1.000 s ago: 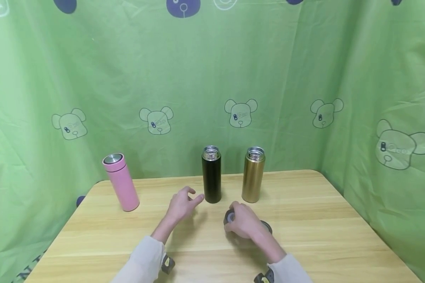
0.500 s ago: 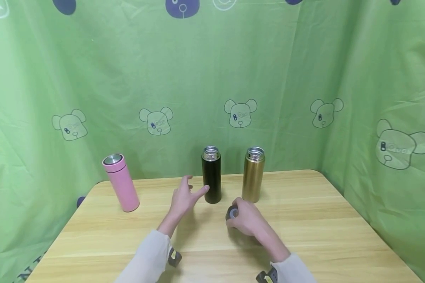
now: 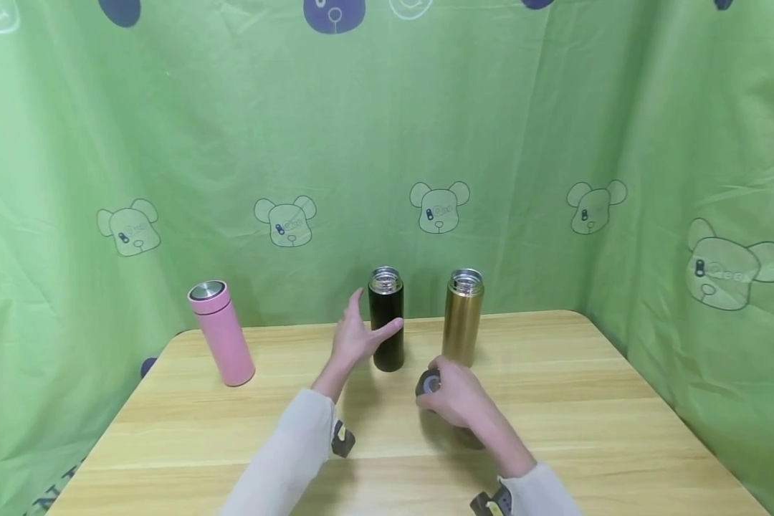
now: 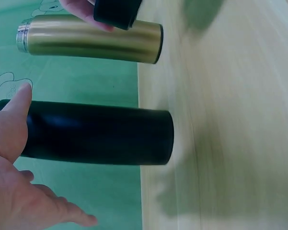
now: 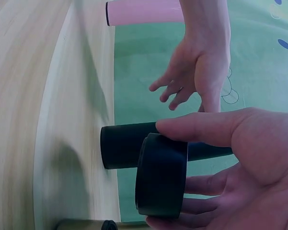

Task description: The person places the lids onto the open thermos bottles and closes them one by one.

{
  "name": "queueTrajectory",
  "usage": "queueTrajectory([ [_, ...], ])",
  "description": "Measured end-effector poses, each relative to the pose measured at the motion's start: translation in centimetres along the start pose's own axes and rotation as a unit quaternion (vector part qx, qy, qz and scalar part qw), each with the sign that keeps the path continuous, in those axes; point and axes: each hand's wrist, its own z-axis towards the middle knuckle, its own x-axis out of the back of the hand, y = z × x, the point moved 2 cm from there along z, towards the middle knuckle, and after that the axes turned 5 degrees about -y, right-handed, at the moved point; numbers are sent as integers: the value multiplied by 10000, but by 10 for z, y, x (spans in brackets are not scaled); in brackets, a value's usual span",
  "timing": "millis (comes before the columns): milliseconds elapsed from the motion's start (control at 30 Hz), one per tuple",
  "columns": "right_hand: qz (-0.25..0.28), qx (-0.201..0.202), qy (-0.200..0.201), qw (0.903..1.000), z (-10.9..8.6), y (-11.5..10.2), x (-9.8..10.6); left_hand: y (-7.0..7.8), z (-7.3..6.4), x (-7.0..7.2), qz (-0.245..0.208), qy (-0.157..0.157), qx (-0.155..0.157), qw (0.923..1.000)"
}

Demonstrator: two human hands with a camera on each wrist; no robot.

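Note:
My left hand (image 3: 356,339) is spread beside an upright, uncapped black thermos bottle (image 3: 382,351), thumb in front of it and fingers on its left. The left wrist view shows the thumb overlapping the black bottle (image 4: 98,134) near its top; whether they touch, I cannot tell. Between thumb and fingers my right hand (image 3: 459,398) holds a black bottle lid (image 5: 163,177) on its side above the table. Behind that hand stands a gold thermos bottle (image 3: 462,322), also uncapped, with its steel mouth showing.
A pink thermos bottle (image 3: 226,337) with its lid on stands at the table's left. Under my right forearm a dark rounded shape (image 3: 469,438) is mostly hidden. The wooden table (image 3: 587,416) backs onto a green printed curtain (image 3: 361,143).
My left hand has moved forward and right, from short of the black bottle to alongside it, opening wider. My right hand, still holding the lid, has shifted slightly right.

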Motion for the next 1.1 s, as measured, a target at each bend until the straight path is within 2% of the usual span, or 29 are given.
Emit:
queueTrajectory([
  [200, 92, 82, 209, 9997, 1, 0, 2, 6, 5, -7, -292, 43, -40, 9996],
  [467, 87, 22, 214, 9997, 3, 1, 1, 8, 11, -24, -752, 115, -14, 9971],
  [600, 109, 0, 261, 9996, 3, 2, 0, 6, 13, -31, -841, 335, -58, 9959],
  [767, 156, 2, 265, 9995, 4, 3, 0, 3, 16, -33, -789, 564, -11, 9953],
  [1100, 152, 21, 248, 9996, 4, 2, 1, -2, 20, -31, -389, 711, 7, 9967],
])
